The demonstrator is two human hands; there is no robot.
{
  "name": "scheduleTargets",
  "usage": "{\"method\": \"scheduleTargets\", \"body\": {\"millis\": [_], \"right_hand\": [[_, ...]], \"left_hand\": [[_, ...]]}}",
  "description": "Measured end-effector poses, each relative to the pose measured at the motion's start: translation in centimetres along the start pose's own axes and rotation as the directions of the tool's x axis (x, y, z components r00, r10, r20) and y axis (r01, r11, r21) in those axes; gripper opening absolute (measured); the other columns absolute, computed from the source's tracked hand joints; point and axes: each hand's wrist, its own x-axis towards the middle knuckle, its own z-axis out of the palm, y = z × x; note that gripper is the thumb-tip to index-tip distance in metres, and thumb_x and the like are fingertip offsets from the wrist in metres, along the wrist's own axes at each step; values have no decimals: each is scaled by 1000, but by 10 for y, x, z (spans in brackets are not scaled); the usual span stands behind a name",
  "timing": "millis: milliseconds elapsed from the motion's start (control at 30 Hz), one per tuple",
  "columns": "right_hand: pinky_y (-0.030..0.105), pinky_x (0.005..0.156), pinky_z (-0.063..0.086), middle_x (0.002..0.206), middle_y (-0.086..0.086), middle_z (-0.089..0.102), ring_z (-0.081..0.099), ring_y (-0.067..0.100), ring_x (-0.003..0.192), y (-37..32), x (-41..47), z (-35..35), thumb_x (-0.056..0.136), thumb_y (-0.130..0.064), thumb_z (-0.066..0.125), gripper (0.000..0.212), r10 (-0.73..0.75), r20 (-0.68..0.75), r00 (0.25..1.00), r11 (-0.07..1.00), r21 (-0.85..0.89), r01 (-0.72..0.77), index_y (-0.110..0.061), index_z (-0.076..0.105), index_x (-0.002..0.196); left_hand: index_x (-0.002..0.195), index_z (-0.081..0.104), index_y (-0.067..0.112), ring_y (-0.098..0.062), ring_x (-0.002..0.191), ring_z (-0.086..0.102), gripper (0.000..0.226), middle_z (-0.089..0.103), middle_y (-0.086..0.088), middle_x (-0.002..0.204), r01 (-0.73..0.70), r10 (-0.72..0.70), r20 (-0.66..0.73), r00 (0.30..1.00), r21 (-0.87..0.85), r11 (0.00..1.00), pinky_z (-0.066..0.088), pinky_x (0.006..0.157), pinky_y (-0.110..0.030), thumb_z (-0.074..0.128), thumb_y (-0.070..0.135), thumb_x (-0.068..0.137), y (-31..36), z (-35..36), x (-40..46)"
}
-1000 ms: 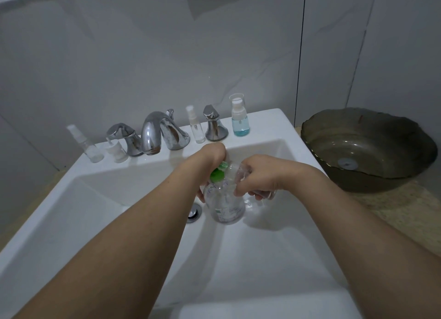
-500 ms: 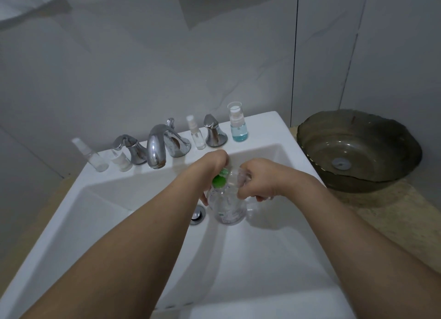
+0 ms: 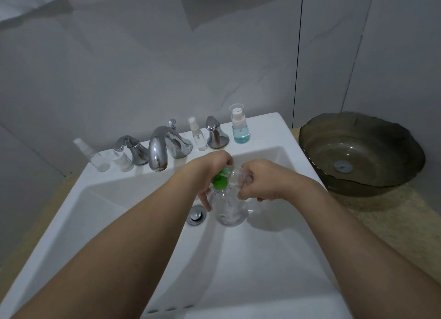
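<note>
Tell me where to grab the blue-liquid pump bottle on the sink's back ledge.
Grip the blue-liquid bottle round its lower body, below the clear cap, which might pull off. It stands upright, so pinch it sideways, coming from the front or right: a chrome tap handle stands close on its left and the wall is behind.

No print readable on the clear bottle; none elsewhere.
</note>
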Motion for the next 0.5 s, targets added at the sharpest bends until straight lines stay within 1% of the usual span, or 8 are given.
{"method": "scheduleTargets", "body": {"millis": [100, 167, 233, 300, 400, 500], "right_hand": [[21, 42, 44, 79, 11, 67, 59, 15, 51, 3, 2, 2, 71, -21, 72, 16, 17, 35, 999, 999, -37, -16, -17, 60, 81], [20, 40, 43, 81, 14, 67, 58, 16, 51, 4, 4, 3, 71, -21, 72, 17, 19, 40, 999, 999, -44, -17, -15, 60, 83], [21, 41, 44, 81, 13, 66, 59, 15, 52, 5, 5, 3, 72, -20, 72, 18, 21, 48, 999, 999, -38, -20, -14, 60, 84], [22, 43, 44, 79, 8, 64, 59, 14, 51, 4, 4, 3, 72, -21, 72, 18, 27, 50, 998, 999, -30, -25, -14, 60, 84], [22, 45, 44, 78, 3, 63, 58, 13, 52, 4, 3, 3, 73, -22, 73, 16, 44, 48, 998, 999, -26, -42, -18, 61, 83], [22, 45, 44, 80, 8, 66, 59, 14, 55, 3, 2, 2, 73, -22, 73, 16, 36, 50, 998, 998, -46, -34, -19, 59, 80]], "left_hand": [[116, 61, 11, -50, 103, 56, 39, 59, -19, 116, -21, 22, -65, 998, 17, 1000, 48, 69, -77, 46, 26, 83, -4, 4, 10], [112, 62, 11, -50, 100, 57, 36, 59, -20, 112, -33, 35, -80, 996, 24, 999, 49, 68, -75, 45, 24, 83, -3, 6, 16], [112, 62, 11, -51, 100, 57, 38, 60, -21, 114, -30, 32, -84, 996, 20, 999, 49, 67, -76, 46, 25, 81, -4, 7, 18], [113, 63, 11, -52, 99, 57, 41, 60, -22, 114, -37, 39, -79, 996, 21, 999, 48, 66, -77, 45, 25, 79, -4, 6, 18], [115, 62, 12, -52, 101, 57, 42, 60, -22, 116, -39, 41, -83, 996, 26, 999, 47, 67, -77, 45, 26, 79, -5, 7, 17], [117, 62, 14, -53, 101, 57, 44, 60, -21, 117, -54, 56, -75, 996, 25, 998, 47, 69, -76, 46, 29, 79, -3, 7, 17]]}}
